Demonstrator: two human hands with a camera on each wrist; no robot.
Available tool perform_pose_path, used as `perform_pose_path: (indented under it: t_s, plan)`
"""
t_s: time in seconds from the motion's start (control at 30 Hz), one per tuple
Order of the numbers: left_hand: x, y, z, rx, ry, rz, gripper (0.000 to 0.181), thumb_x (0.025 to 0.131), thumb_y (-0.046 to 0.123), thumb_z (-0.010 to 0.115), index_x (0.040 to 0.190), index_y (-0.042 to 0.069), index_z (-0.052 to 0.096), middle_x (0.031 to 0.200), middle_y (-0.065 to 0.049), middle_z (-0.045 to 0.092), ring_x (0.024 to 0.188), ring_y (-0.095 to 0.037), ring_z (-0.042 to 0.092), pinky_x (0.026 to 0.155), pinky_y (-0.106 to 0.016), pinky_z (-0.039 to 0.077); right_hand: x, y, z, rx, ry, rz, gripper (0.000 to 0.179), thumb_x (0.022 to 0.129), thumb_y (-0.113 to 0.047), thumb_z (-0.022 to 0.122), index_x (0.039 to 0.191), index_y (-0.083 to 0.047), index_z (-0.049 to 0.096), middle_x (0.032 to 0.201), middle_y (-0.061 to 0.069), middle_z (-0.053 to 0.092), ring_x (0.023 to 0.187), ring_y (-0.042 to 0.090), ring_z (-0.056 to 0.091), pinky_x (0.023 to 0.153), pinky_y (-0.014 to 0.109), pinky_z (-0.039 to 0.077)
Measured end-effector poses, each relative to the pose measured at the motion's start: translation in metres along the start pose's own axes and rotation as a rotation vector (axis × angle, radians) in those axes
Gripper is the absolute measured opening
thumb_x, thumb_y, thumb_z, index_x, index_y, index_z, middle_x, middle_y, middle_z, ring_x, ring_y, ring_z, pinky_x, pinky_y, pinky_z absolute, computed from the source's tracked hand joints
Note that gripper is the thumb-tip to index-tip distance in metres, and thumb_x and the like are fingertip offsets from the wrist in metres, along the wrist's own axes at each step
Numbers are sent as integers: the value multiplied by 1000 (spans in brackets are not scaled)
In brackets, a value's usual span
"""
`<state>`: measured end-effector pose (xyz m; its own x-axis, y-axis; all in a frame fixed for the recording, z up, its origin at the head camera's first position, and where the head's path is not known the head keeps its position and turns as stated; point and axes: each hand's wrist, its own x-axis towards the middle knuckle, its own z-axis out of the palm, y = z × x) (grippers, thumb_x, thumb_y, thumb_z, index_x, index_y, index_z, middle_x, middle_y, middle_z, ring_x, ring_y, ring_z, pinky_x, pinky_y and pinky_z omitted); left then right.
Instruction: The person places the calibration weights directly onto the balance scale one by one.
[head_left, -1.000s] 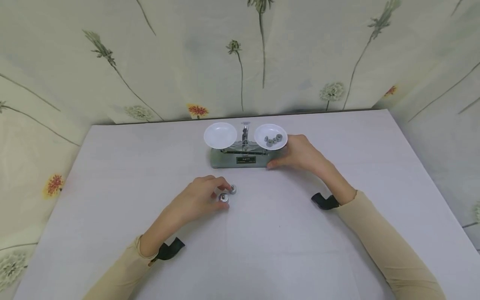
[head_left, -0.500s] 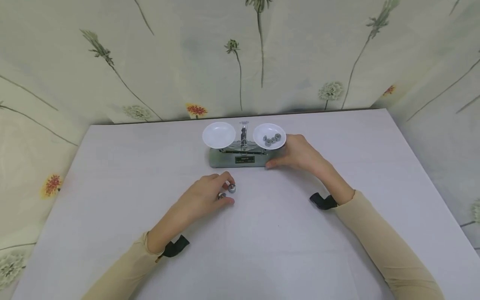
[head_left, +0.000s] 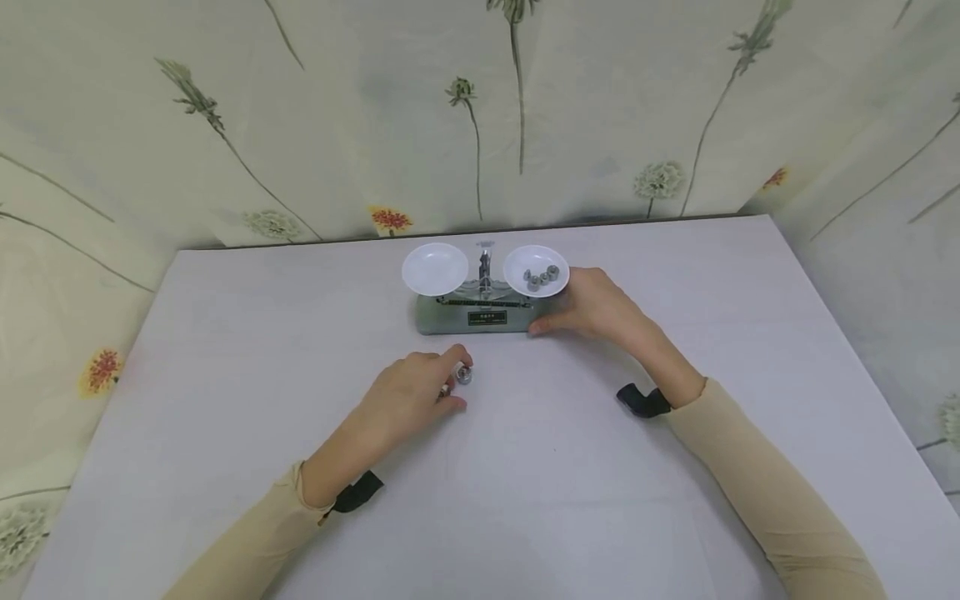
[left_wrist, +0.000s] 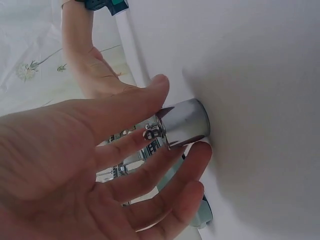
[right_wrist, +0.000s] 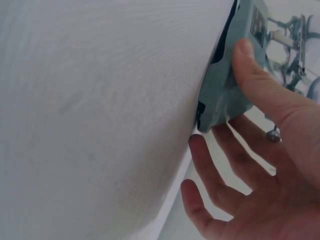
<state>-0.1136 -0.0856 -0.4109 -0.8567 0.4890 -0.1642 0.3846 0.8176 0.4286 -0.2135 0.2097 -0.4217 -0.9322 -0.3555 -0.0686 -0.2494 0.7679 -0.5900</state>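
Note:
In the head view my left hand (head_left: pixel 405 396) curves loosely around two silvery balance weights near the table's middle. One weight (head_left: pixel 463 373) is right at the index fingertip; the other weight (head_left: pixel 444 391) is mostly covered by the fingers. Seen from the left wrist, a knobbed cylindrical weight (left_wrist: pixel 186 122) stands on the cloth between the spread thumb and fingers. My right hand (head_left: pixel 596 307) grips the right end of a green two-pan balance scale (head_left: pixel 442 317), thumb on the front of its base (right_wrist: pixel 220 95), fingers at its side and behind.
The scale's left pan (head_left: pixel 435 269) is white and bare. Several small weights (head_left: pixel 542 277) lie in its right pan (head_left: pixel 517 287). A white cloth covers the table (head_left: pixel 600 500). Flower-patterned fabric (head_left: pixel 337 125) hangs behind the far edge.
My left hand has shifted slightly right and forward, its index finger now over the farther weight and its fingers covering more of the nearer one. The right hand stays on the scale.

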Motion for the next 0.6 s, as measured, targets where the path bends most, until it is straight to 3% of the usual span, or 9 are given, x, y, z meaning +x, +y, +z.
perform_pose_path:
  t_s: [0.23,0.47,0.6]
  plan:
    - [-4,0,1,-7,35,-25,61,88,19,91,137,12,57,90,2,71,76,-15,63,75,-34,58,0,-2,-3,-16,-6,1,88,73,-36,101,148,-13,60,144,14,71,141,39,62,119,58,48]
    - [-8,0,3,20,69,-12,41,87,20,91,111,9,60,86,0,68,76,-16,62,72,-34,56,2,0,-2,-22,-3,-2,87,73,-35,101,147,-13,61,144,13,72,140,38,63,118,57,49]
    - [-10,0,4,29,56,-22,32,88,21,90,104,10,65,86,-1,67,77,-15,61,70,-32,55,2,0,0,-29,-1,0,86,73,-35,101,146,-13,62,142,12,72,138,37,64,117,57,50]
